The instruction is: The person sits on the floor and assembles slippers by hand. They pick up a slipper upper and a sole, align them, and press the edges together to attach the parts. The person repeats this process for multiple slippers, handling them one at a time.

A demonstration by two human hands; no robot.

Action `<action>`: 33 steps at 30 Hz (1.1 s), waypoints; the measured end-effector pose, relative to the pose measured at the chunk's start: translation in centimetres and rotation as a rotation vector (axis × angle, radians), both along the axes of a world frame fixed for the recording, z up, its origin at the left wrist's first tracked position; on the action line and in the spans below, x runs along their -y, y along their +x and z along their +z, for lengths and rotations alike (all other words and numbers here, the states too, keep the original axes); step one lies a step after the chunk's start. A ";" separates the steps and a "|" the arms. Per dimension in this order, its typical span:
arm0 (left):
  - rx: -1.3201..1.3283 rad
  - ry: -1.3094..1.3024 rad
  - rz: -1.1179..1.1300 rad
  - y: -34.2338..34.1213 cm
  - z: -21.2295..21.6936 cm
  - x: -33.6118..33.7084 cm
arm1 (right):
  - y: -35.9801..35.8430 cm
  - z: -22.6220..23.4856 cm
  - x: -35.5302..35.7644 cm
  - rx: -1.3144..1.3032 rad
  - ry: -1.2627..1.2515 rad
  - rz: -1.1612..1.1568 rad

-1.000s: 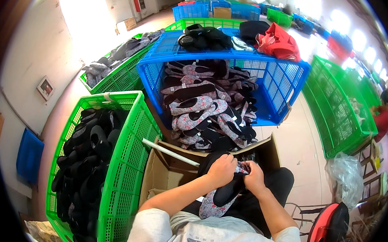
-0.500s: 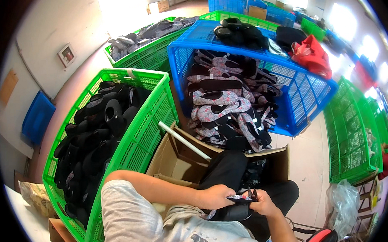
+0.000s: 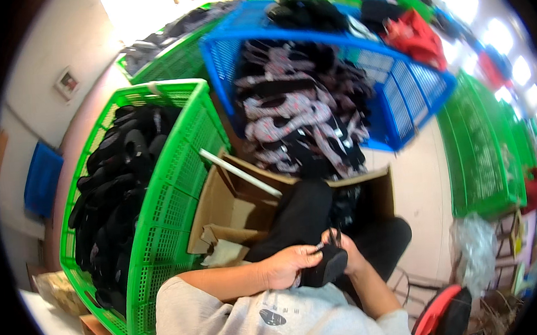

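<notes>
Over my lap, my left hand [image 3: 286, 266] is closed on the edge of a slipper [image 3: 325, 268] with its black sole turned up. A bit of pale patterned cloth shows by the thumb. My right hand [image 3: 348, 252] is closed at the slipper's far right side around small dark snips [image 3: 334, 237], whose two points stick up. Blur hides whether the blades touch the slipper. Beyond my knees, floral slippers [image 3: 290, 121] with black soles lie piled in a tipped blue crate [image 3: 401, 111].
On my left stands a green crate [image 3: 170, 190] full of black slippers [image 3: 116, 186]. An open cardboard box [image 3: 222, 199] with a white bar [image 3: 239, 172] across it sits before me. At right are a green crate [image 3: 477, 152], a plastic bag [image 3: 473, 248] and a red-and-black object [image 3: 439, 313].
My head view has shifted, so the crates sit higher in the picture. Both hands have tilted the slipper, bringing its black sole into view, with the snips now at its far edge.
</notes>
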State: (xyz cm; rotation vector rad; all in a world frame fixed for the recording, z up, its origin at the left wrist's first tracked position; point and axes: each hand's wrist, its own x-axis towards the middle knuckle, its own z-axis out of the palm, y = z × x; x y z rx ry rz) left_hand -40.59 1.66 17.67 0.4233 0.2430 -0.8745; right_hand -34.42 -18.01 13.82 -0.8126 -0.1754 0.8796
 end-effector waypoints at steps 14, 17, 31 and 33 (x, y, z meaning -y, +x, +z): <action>0.451 0.275 0.312 1.5 -3.1 1.3 | 0.5 -3.8 -4.8 -0.206 -0.274 -0.729; 0.575 0.678 0.379 2.7 -5.1 1.5 | -1.1 -7.4 -2.5 -0.124 -0.160 -0.698; 0.829 1.261 0.400 6.5 -11.1 4.1 | -1.6 -9.4 -0.7 0.386 -0.725 -0.610; 0.733 1.178 0.457 5.8 -8.8 3.9 | -1.7 -8.8 -1.4 0.492 -0.793 -0.707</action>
